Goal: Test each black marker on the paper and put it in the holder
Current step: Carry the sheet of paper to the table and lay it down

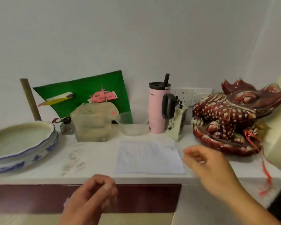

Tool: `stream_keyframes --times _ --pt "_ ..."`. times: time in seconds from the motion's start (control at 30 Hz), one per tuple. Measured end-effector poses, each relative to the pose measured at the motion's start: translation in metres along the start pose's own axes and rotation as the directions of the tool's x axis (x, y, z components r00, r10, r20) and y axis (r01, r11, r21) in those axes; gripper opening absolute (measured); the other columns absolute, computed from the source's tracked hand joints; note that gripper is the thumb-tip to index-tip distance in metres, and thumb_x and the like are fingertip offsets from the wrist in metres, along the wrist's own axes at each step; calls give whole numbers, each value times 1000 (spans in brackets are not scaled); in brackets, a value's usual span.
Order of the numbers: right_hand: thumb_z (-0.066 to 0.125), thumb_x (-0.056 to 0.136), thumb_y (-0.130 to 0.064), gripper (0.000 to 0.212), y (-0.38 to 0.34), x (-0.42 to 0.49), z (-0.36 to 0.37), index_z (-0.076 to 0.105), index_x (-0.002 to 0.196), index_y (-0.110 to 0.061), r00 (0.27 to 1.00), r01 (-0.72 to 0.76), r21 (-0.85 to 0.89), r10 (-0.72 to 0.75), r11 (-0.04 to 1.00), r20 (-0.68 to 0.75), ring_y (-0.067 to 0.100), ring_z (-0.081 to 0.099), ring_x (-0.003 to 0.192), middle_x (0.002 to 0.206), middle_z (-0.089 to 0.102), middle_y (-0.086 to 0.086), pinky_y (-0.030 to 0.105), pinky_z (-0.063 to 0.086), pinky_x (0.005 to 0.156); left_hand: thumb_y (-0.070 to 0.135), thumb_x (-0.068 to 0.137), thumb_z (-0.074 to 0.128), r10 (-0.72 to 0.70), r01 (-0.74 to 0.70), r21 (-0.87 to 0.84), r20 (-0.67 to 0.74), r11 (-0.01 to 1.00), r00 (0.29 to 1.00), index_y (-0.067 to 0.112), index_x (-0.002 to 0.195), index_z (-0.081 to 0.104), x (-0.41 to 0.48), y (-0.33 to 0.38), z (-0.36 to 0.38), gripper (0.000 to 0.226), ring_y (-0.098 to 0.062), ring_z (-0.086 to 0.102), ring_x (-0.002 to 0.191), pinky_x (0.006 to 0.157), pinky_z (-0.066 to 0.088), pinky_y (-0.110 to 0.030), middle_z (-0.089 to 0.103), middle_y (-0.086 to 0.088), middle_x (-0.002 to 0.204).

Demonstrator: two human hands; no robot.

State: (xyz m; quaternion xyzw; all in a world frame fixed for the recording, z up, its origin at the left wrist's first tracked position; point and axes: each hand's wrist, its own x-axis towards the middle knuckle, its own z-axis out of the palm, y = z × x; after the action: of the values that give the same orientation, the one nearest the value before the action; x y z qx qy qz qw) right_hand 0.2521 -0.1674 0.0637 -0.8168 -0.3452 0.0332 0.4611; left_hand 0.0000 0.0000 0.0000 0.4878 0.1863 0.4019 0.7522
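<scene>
Judging by the counter, any marker yet to be tested is best drawn straight up from the holder [177, 125], which should be steadied. The left hand [91, 197], bottom centre, and the right hand [206, 161], beside the paper [149, 157], are loosely curled, and nothing is held. One sheet, one holder and one pink cup [157, 111] are counted. The markers [179, 103] in the holder are too blurred to be counted.
</scene>
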Motion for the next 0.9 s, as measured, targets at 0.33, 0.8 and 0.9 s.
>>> stream_keyframes --times 0.33,0.8,0.9 --pt "64 84 -68 61 19 119 50 72 101 -10 948 152 -642 74 751 310 28 61 94 107 70 10 34 46 67 28 76 78 -45 36 140 61 990 997 10 84 67 10 -8 21 22 -18 51 65 63 43 -27 59 -11 79" --pt "89 75 -35 33 43 63 0 61 91 -27 998 55 -188 -50 981 31 12 60 78 85 61 -12 30 43 62 24 80 76 -129 135 250 -38 959 991 9 85 67 -24 -38 37 18 -21 50 65 66 42 -34 56 -10 73" --pt "91 74 -30 53 61 20 -37 56 113 -38 997 -68 161 64 985 30 11 71 86 96 71 -12 36 57 69 27 78 73 -162 163 265 -26 950 986 10 83 68 -29 -48 36 18 -20 52 66 67 43 -34 56 -11 74"
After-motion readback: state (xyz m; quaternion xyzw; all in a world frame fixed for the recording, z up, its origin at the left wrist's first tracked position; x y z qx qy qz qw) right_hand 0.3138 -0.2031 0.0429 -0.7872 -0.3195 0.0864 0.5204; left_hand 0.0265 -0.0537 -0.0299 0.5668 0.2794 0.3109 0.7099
